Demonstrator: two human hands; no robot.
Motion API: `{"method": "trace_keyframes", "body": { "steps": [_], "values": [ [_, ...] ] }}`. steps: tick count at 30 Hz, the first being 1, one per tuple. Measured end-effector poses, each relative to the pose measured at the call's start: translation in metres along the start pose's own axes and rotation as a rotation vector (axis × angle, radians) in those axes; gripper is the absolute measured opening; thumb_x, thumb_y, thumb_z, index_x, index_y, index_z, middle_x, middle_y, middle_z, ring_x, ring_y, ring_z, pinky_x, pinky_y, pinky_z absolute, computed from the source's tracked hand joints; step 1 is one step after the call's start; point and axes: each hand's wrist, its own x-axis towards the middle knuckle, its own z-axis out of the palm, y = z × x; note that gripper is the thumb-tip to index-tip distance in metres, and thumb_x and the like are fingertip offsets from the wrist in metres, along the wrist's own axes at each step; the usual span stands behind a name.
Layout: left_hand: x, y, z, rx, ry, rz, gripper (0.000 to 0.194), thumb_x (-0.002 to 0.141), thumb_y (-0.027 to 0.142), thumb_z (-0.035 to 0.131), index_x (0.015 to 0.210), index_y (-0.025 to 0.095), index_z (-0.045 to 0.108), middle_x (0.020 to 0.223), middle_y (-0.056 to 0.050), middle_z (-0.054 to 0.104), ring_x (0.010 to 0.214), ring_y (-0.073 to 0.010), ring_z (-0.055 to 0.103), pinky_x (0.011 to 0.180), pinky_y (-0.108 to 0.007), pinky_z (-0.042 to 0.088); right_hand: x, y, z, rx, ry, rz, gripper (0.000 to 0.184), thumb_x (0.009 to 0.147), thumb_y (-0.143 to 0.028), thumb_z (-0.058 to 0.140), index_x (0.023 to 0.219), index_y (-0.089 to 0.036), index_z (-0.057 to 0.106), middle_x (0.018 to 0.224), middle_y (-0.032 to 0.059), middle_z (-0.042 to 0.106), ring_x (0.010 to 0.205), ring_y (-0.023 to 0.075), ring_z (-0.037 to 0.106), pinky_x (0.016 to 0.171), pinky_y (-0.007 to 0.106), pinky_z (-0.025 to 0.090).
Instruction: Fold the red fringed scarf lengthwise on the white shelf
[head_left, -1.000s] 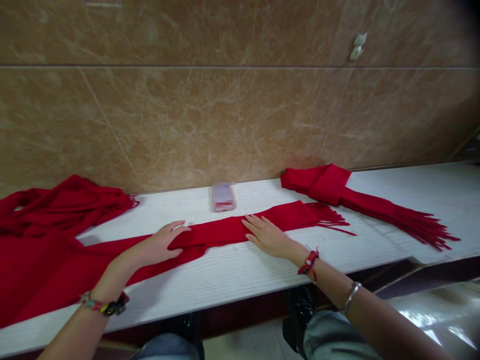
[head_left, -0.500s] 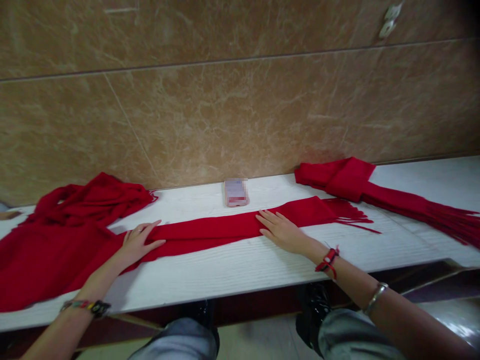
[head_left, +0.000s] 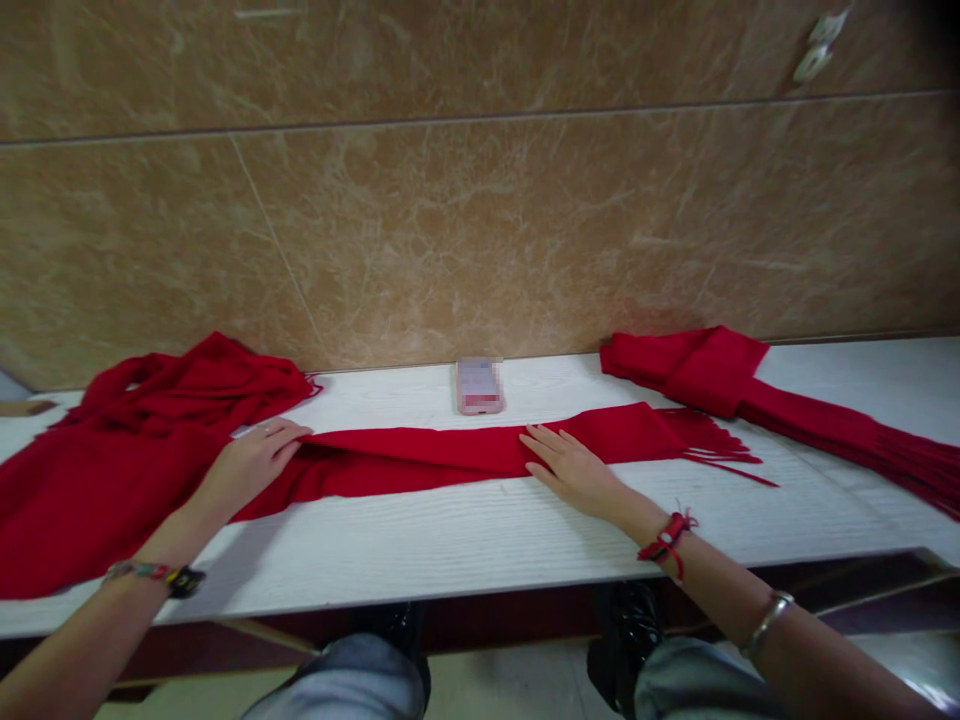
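Note:
A long red scarf (head_left: 435, 455) lies stretched along the white table (head_left: 465, 540), its fringe pointing right. My left hand (head_left: 251, 462) rests on the scarf's left part, fingers curled over the far edge of the cloth. My right hand (head_left: 571, 466) lies flat on the scarf near its middle, fingers stretched out and pressing down. To the left the scarf widens into a bunched red heap (head_left: 127, 440).
A pink phone (head_left: 479, 386) lies at the back of the table against the tiled wall. A second red scarf (head_left: 720, 375), folded with fringe, lies at the back right. My knees and dark shoes show below the table's front edge.
My left hand has slid leftward along the scarf, away from the right hand, and the cloth between them has been smoothed out. The right hand has stayed pressed in place.

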Motion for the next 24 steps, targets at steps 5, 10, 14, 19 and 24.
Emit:
{"method": "trace_keyframes", "body": {
  "steps": [5, 10, 14, 19, 24],
  "values": [
    [-0.031, -0.004, -0.002, 0.025, -0.148, 0.113, 0.028, 0.084, 0.027, 0.034, 0.093, 0.018, 0.059, 0.097, -0.006, 0.061, 0.090, -0.0196, 0.056, 0.084, -0.031, 0.044, -0.001, 0.001, 0.000, 0.005, -0.004, 0.001, 0.044, 0.090, -0.033, 0.035, 0.128, -0.012, 0.044, 0.134, 0.0128, 0.042, 0.126, 0.0212, 0.033, 0.104, 0.044, 0.027],
    [-0.051, -0.016, 0.007, 0.086, -0.208, 0.092, 0.028, 0.085, 0.023, 0.031, 0.097, 0.017, 0.056, 0.102, -0.004, 0.059, 0.097, -0.0173, 0.051, 0.088, -0.032, 0.042, -0.001, 0.003, 0.001, -0.004, -0.010, 0.003, 0.044, 0.090, -0.033, 0.033, 0.128, -0.013, 0.044, 0.134, 0.0128, 0.042, 0.125, 0.0215, 0.034, 0.103, 0.044, 0.028],
    [-0.051, -0.018, 0.003, 0.056, -0.107, 0.045, 0.023, 0.084, 0.023, 0.035, 0.096, 0.019, 0.054, 0.101, -0.002, 0.058, 0.098, -0.0170, 0.049, 0.092, -0.033, 0.040, -0.001, 0.004, 0.003, 0.005, -0.003, 0.003, 0.044, 0.090, -0.034, 0.034, 0.128, -0.013, 0.045, 0.133, 0.0136, 0.043, 0.124, 0.0220, 0.036, 0.102, 0.045, 0.030],
    [-0.048, -0.003, -0.004, -0.086, -0.261, -0.008, 0.025, 0.075, 0.011, 0.034, 0.086, 0.017, 0.055, 0.091, -0.002, 0.061, 0.087, -0.0152, 0.054, 0.084, -0.027, 0.044, -0.002, 0.003, -0.001, -0.076, 0.041, -0.059, 0.040, 0.088, -0.026, 0.038, 0.123, -0.010, 0.050, 0.129, 0.0157, 0.047, 0.122, 0.0243, 0.039, 0.102, 0.046, 0.030],
    [-0.031, 0.020, -0.010, -0.056, -0.310, 0.101, 0.026, 0.075, 0.017, 0.040, 0.092, 0.018, 0.059, 0.098, -0.006, 0.061, 0.090, -0.0188, 0.055, 0.084, -0.031, 0.043, 0.011, -0.023, -0.011, -0.053, 0.125, -0.295, 0.033, 0.086, -0.017, 0.041, 0.115, -0.016, 0.057, 0.122, 0.0114, 0.055, 0.118, 0.0230, 0.043, 0.103, 0.045, 0.030]
  ]
}}
